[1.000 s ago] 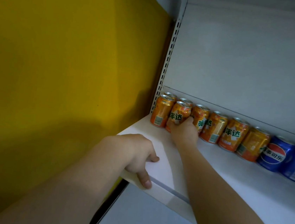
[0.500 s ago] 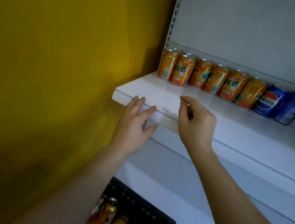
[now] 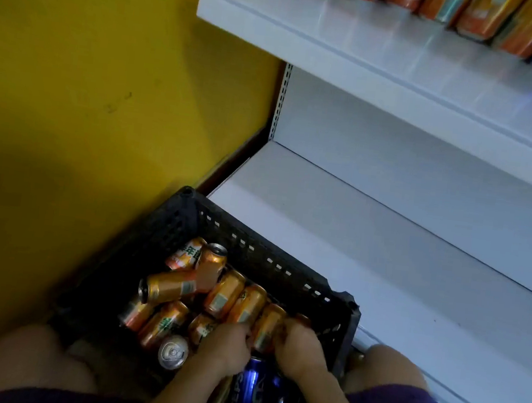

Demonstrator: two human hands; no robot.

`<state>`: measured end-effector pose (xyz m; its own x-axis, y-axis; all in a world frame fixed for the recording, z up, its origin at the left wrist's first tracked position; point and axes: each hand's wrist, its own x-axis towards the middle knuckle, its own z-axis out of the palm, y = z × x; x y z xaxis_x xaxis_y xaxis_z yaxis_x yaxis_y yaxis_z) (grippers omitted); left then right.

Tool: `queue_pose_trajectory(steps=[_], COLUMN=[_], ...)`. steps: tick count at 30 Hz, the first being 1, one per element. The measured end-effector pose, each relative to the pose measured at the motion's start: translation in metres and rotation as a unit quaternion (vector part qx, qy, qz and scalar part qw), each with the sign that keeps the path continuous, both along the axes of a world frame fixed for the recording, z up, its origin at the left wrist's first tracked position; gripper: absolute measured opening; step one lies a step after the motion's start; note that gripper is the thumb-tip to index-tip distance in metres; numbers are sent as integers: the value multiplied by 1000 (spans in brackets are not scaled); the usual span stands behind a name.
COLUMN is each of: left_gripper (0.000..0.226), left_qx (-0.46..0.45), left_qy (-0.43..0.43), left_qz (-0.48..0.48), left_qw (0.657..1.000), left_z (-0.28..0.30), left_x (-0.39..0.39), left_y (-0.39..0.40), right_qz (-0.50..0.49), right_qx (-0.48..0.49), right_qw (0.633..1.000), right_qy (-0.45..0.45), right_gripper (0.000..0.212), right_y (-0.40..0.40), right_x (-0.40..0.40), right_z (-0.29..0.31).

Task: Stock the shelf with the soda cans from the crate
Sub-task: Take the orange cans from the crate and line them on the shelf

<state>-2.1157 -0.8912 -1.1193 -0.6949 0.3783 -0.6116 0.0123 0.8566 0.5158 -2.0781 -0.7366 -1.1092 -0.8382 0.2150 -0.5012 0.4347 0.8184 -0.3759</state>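
I'm down at the crate [image 3: 285, 278] now, both hands off the shelf edge where they were half a second ago and in among the cans. My left hand [image 3: 224, 350] is curled over an orange can; the fingers bend down around something, but blur and shadow hide the contact, so I can't tell whether it has a grip. My right hand [image 3: 299, 346] sits just beside it, fingers curled against the side of an orange soda can [image 3: 266, 325] that lies between the two hands; again I can't tell if that is a firm hold or only a touch.

Directly under both wrists lie blue Pepsi cans [image 3: 253, 388]. Left of my left hand a can shows its silver top [image 3: 173, 353], and beyond the knuckles the rest of the orange cans [image 3: 168, 286] lie jumbled on their sides.

Further out past my right hand, the lower shelf [image 3: 384, 254] runs behind the crate. Farthest, above, the upper shelf [image 3: 359, 43] carries the standing row of cans [image 3: 478, 13] along its back.

So the last placement looks finished, and I judge this as the start of the next pick, plenty still to move.
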Motion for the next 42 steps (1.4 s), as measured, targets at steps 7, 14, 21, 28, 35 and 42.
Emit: queue_pose_trajectory(steps=[7,14,21,28,35,42], left_gripper=[59,74,73,76,68,62], left_qx=[-198,-353,-195,105,350,388], left_qy=[221,228,211,278,268,359], left_qz=[129,-19,4,74,145,93], left_qw=[946,907,958,952,886,844], left_z=[-16,-36,-11,103,193,300], left_x=[-9,-84,-82,-51,-52,-75], left_y=[-36,-96,-123,-77,-32,9], right_qz=[33,55,38,32,-104,-22], right_qx=[-29,-67,-47,-192,-337,-256], right_qw=[996,988,982,953,886,897], right_qy=[72,124,177,233,302,359], right_gripper=[16,34,37,92,63,51], right_y=[-28,-40,-45,-69,-55,-5], right_x=[11,16,10,-38,-47,-57], right_z=[-39,-57,-37,42,158,273])
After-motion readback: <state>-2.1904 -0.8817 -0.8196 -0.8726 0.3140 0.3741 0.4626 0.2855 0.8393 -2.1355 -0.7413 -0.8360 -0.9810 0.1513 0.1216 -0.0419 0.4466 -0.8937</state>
